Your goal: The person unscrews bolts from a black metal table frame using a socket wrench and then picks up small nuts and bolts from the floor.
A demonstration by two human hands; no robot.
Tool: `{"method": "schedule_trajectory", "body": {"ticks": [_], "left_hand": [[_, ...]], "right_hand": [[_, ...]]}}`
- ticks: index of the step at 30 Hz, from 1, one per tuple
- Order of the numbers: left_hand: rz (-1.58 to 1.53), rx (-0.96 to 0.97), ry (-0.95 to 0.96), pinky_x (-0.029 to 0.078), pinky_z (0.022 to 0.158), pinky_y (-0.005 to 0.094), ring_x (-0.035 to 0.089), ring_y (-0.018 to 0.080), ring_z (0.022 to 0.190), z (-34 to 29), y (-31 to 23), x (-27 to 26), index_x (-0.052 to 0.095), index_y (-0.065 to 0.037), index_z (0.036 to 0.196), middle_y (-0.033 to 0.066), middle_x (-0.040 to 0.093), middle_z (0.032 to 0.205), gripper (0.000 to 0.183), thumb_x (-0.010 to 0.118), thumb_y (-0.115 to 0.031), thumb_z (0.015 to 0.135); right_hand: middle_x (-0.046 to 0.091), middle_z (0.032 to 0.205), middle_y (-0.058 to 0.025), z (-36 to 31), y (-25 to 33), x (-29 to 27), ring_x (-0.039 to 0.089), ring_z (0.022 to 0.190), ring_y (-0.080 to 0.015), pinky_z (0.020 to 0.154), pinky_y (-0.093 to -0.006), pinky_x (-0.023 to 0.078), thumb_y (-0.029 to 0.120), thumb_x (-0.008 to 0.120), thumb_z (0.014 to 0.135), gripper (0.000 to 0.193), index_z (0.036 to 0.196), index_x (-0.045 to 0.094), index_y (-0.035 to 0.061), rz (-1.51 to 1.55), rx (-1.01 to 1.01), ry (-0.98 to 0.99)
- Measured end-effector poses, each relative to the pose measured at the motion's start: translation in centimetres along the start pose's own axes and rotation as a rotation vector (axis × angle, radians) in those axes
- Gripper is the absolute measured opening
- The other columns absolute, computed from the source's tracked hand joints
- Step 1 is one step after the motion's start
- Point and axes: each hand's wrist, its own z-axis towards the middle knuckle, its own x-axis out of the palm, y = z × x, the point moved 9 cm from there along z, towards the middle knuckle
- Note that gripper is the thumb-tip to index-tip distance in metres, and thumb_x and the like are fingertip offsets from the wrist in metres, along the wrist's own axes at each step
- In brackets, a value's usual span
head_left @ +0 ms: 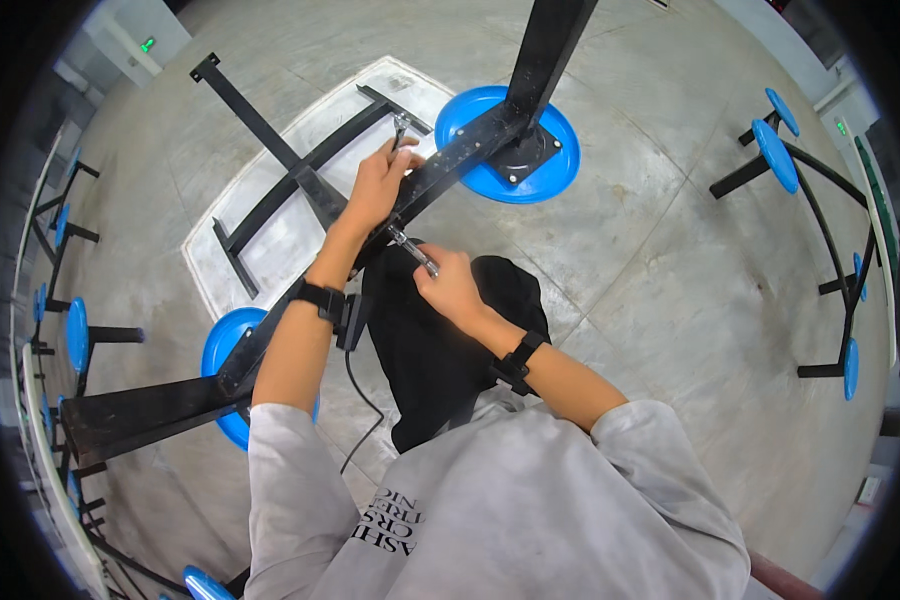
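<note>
My left hand [374,190] reaches over a black metal frame [448,165], with its fingers closed around a shiny wrench [401,124] whose head points away from me. On the near side of the frame, my right hand [452,288] grips a chrome ratchet wrench [414,252]. The ratchet's far end meets the frame by the joint below my left wrist; the fastener there is hidden. The frame lies over a pale tabletop [205,245] on the floor. Round blue seats [560,183] are fixed to its arms, one at the far right and another [220,340] at the near left.
A black post [545,50] rises from the far seat, and a thick one [135,425] sticks out to the near left. More table frames with blue seats stand along the left [77,335] and right [775,155]. A thin cable [362,400] hangs from my left wrist strap.
</note>
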Motion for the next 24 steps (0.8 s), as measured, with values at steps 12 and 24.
{"method": "schedule_trajectory", "body": {"ticks": [12,24], "left_hand": [[-0.105,-0.404,0.394,0.036,0.094,0.0411,0.047,0.0293,0.114,2.9,4.2,4.7,0.053,-0.007,0.122,0.0171,0.053,0.123,0.055,0.035,-0.049,0.092],[-0.034,-0.369,0.313,0.037,0.094,0.0385,0.053,0.0315,0.106,1.6,3.0,3.1,0.056,0.004,0.116,0.0253,0.057,0.114,0.059,0.031,-0.044,0.093]], "right_hand": [[0.057,0.068,-0.0261,0.4,-0.8,-1.8,0.057,0.062,-0.0408,0.061,-0.0436,0.047,0.002,0.052,0.067,0.023,0.088,0.062,-0.0037,0.053,-0.033,-0.006],[0.058,0.068,-0.0268,-1.4,1.0,-0.5,0.058,0.066,-0.0423,0.063,-0.0472,0.049,0.003,0.056,0.07,0.023,0.092,0.059,-0.002,-0.186,-0.132,0.037]]}}
